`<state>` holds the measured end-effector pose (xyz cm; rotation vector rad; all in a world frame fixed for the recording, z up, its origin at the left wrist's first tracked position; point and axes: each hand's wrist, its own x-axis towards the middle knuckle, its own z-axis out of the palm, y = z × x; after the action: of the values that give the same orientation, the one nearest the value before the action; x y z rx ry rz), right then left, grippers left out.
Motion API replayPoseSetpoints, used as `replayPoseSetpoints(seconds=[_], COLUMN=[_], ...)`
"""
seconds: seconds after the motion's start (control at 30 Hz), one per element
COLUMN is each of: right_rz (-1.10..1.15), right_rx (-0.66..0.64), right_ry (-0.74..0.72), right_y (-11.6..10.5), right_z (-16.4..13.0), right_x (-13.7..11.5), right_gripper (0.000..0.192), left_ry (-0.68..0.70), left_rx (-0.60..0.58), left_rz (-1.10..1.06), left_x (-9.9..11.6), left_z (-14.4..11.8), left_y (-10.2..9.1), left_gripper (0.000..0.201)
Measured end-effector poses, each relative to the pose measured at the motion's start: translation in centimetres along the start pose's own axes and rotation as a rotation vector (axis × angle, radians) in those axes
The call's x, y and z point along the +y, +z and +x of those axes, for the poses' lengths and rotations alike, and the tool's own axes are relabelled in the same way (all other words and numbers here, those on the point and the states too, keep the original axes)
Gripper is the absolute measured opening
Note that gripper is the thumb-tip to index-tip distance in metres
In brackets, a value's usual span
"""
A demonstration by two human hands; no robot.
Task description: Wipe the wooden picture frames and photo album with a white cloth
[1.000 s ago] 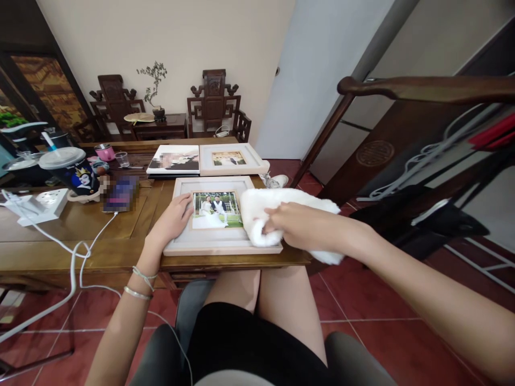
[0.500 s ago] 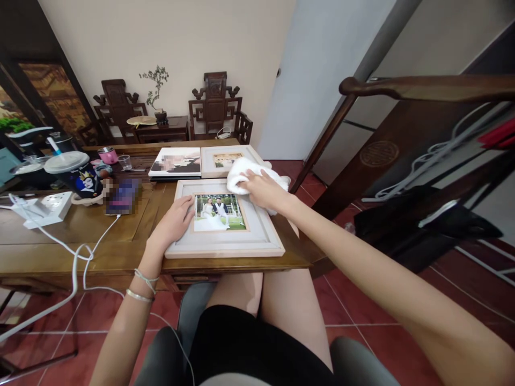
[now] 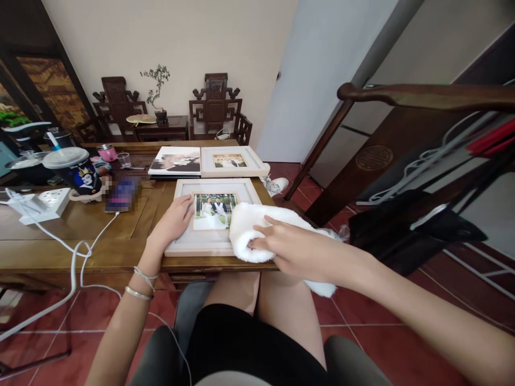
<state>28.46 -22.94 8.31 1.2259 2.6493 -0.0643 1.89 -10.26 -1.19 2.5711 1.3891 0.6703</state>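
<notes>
white cloth (image 3: 249,230) on photo frame (image 3: 213,244), no writing legible.

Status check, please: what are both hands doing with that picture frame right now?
Left hand flat on photo frame, pinning it. Right hand presses white cloth on frame's near right corner. Second frame lies behind, apart.

White cloth (image 3: 249,230), pale frame (image 3: 201,244)

On the far part of the wooden table (image 3: 60,252) lie a second picture frame (image 3: 233,161) and a photo album (image 3: 176,161). Toward the left stand a lidded printed cup (image 3: 74,171), a white power strip (image 3: 38,205) and a charging phone (image 3: 122,194). Two carved wooden chairs (image 3: 217,110) stand against the far wall.
</notes>
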Motion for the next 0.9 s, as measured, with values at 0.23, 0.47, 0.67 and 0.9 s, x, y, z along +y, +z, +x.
replayPoseSetpoints(seconds=[0.23, 0.47, 0.67, 0.9], right_rz=[-0.075, -0.19, -0.139, 0.032], right_rx=[0.224, 0.261, 0.119, -0.052], right_ry=[0.117, 0.218, 0.073, 0.007], right_y=[2.9, 4.0, 2.7, -0.9], right_z=[5.5, 11.1, 6.2, 0.9], right_x=[3.6, 7.6, 3.5, -0.7], right_gripper=[0.057, 0.058, 0.047, 0.044], left_ry=[0.006, 0.011, 0.008, 0.006], left_rx=[-0.006, -0.001, 0.003, 0.008], left_rz=[0.003, -0.012, -0.004, -0.001], left_x=[0.0, -0.4, -0.3, -0.1], left_z=[0.1, 0.0, 0.0, -0.1], left_y=[-0.1, 0.1, 0.3, 0.2], left_gripper=[0.043, 0.044, 0.044, 0.043])
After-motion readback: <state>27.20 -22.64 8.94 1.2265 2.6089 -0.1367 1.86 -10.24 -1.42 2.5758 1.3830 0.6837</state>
